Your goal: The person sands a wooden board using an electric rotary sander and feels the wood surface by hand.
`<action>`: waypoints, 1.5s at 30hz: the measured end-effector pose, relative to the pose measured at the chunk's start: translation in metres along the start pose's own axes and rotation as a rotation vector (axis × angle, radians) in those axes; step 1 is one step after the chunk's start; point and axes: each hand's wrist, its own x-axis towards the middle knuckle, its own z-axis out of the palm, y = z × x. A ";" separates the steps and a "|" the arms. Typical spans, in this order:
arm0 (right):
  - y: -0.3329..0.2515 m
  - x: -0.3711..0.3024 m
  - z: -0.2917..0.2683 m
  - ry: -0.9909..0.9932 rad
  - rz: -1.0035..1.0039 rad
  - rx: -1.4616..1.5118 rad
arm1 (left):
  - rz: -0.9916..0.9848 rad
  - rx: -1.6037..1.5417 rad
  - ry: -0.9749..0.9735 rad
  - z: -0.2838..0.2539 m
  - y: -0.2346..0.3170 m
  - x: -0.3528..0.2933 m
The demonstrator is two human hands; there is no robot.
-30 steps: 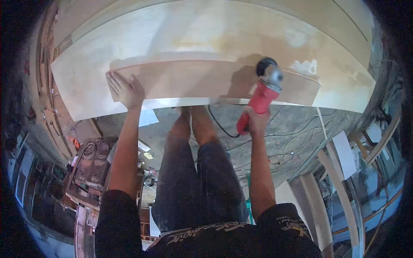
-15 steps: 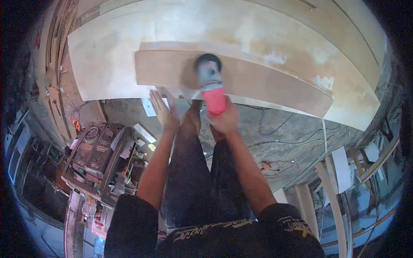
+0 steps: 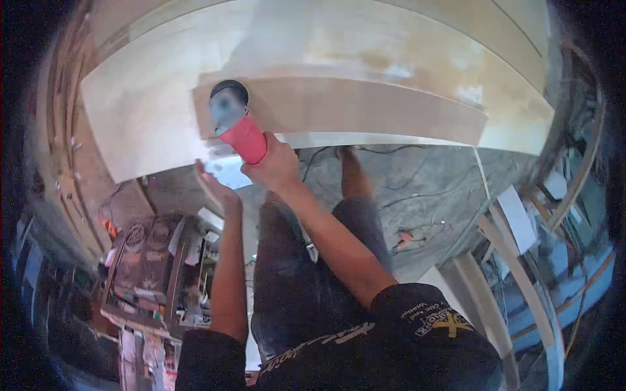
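Note:
My right hand [image 3: 277, 166] is wrapped around the red rear body of a red and grey angle grinder [image 3: 242, 138]. Its round black disc head rests over the left end of a long brown wooden strip [image 3: 365, 107], which lies on a larger pale plywood sheet [image 3: 140, 114]. The disc's contact face is hidden under the tool. My left hand [image 3: 220, 188] holds nothing; its fingers are stretched out, slightly blurred, by the sheet's front edge, just left of the grinder.
At the lower left stands a dark, dusty two-burner stove [image 3: 147, 254] on a cluttered stand. Cables [image 3: 424, 195] run over the concrete floor. Boards and offcuts [image 3: 515, 218] lean at the right. A white sheet [image 3: 231, 171] lies below the plywood edge, beside my left hand.
My right hand has carried the grinder left along the brown strip to its left end, now tilted more. My left hand has shifted left and down. The view has shifted, and my legs have moved.

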 end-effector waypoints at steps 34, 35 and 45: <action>0.463 -0.049 -0.350 0.647 0.325 0.669 | 0.331 1.117 0.294 0.333 0.020 -0.072; 0.471 -0.049 -0.362 0.630 0.301 0.749 | 0.304 1.083 0.267 0.330 0.024 -0.070; 0.505 -0.082 -0.346 0.723 0.357 0.924 | 0.255 1.146 0.159 0.319 0.026 -0.067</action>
